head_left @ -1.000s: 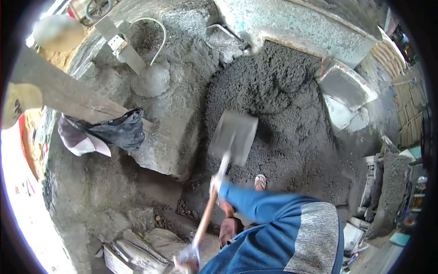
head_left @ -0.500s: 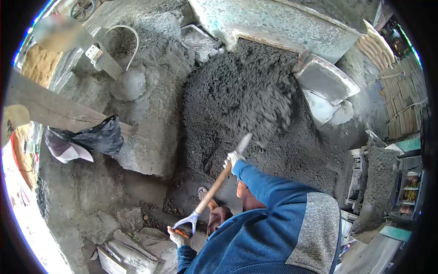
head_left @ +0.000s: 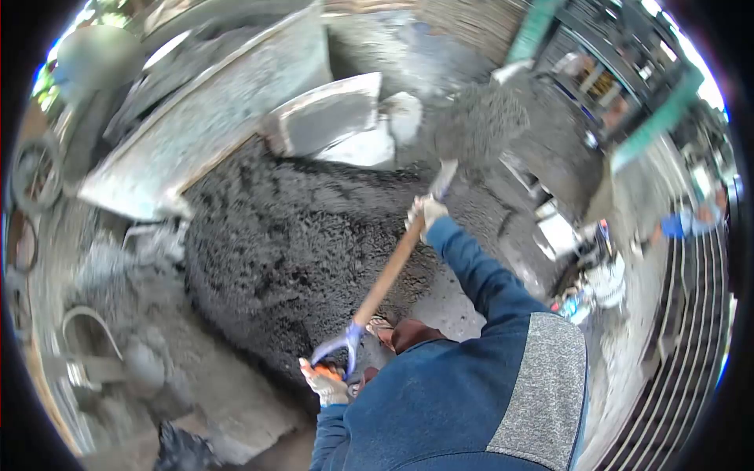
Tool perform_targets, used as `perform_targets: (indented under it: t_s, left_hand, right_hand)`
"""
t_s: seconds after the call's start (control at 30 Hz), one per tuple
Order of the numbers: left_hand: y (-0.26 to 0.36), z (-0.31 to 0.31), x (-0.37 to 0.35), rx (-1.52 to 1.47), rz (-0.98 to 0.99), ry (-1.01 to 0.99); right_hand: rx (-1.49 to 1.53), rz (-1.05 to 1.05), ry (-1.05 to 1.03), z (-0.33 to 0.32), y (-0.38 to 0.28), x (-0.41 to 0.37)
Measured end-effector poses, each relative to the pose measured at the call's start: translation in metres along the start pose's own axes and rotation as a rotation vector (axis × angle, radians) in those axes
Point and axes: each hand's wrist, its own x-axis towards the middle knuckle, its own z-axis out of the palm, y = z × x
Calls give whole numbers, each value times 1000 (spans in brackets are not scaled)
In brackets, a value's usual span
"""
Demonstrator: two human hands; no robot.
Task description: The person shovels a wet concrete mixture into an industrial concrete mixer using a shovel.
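Observation:
Both my gloved hands grip a shovel that slants across the view. My left hand is closed at the blue forked handle, around its orange grip, low and close to my body. Farther up, my right hand wraps the wooden shaft near the metal blade. The blade is seen nearly edge-on, over the right part of a dark, wet-looking mortar or concrete pile. Just beyond the blade, a grey gritty patch shows blurred in front of a mix-covered trough.
A pale green metal trough borders the pile's far left. Next to it stands a mortar-caked pan. Green-framed machinery and a person's blue sleeve are at the right. A concrete ledge lies lower left.
The view has turned right, bringing the machinery nearer the middle. The shovel has swung with it from the pile toward the mix-covered trough. Both hands keep their grip.

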Motion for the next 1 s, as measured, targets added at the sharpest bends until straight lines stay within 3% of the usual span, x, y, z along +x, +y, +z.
perform_targets:
  t_s: [0.03, 0.07, 0.1, 0.13, 0.17, 0.2, 0.23, 0.3, 0.33, 0.37, 0.43, 0.5, 0.53, 0.57, 0.63, 0.67, 0.7, 0.73, 0.77, 0.8, 0.83, 0.87, 0.9, 0.93, 0.97, 1.0]
  left_hand:
    - [29, 43, -4, 13, -6, -206]
    - [41, 97, -19, -7, 78, -10]
    - [36, 101, 4, 37, 185, -366]
    - [48, 140, -21, 55, 226, -390]
    - [55, 157, -21, 441, 720, -596]
    - [62, 181, -24, 645, 1216, -681]
    - [69, 201, -49, 529, 1142, -810]
    - [79, 211, -66, 522, 1401, -985]
    - [78, 200, -65, 539, 1401, -1047]
    - [71, 184, -63, 463, 1291, -1032]
    - [61, 130, -49, 556, 996, -837]
    - [53, 93, -48, 322, 629, -493]
    - [51, 70, -36, -110, 129, -285]
    - [43, 39, -21, -199, 25, -94]
    - [8, -53, 17, -273, 41, 112]
    - [8, -84, -17, -216, 15, 92]
    - [-7, -114, -31, -284, -71, 371]
    - [-35, -164, -45, -368, -80, 437]
    - [-76, -228, -65, -446, -86, 490]
    - [-123, -306, -107, -537, -99, 327]
    - [-141, -327, -140, -512, -132, 587]
    - [-157, -345, -171, -502, -176, 815]
    - [-163, -357, -195, -503, -205, 961]
    - [-162, -364, -214, -504, -203, 1054]
    - [-162, -368, -225, -505, -190, 1138]
    - [-156, -368, -229, -513, -169, 1197]
  right_hand:
    - [101, -68, -52, 10, -37, -11]
    - [139, -117, -31, 16, -73, -11]
    - [210, -238, -65, 32, -105, -44]
    - [240, -275, -51, 21, -134, -25]
    - [302, -326, -40, 20, -160, -22]
    - [295, -343, 48, 22, -182, -24]
    - [224, -451, -112, 10, -195, -24]
    - [241, -408, -241, 22, -209, -57]
    - [236, -357, -345, 28, -208, -72]
    - [231, -301, -450, 38, -201, -86]
    - [178, -288, -346, 68, -173, -109]
    - [112, -280, -512, 87, -134, -98]
    - [119, -247, -491, 92, -109, -89]
    - [117, -193, -479, 101, -73, -79]
    - [31, -8, -499, 123, 23, -72]
    - [-37, 100, -419, 130, 80, -80]
    - [-130, 203, -338, 129, 142, -76]
    - [-213, 343, -219, 122, 207, -85]
    - [-179, 511, -248, 92, 280, -84]
    - [-339, 525, -179, 78, 338, -118]
    - [-249, 717, -104, 4, 453, -82]
    - [-339, 797, 4, -13, 479, -161]
    - [-488, 1086, -186, -82, 541, -191]
    - [-543, 985, -214, -118, 575, -234]
    - [-719, 1158, -329, -135, 569, -284]
    - [-357, 1431, -321, -159, 577, -313]
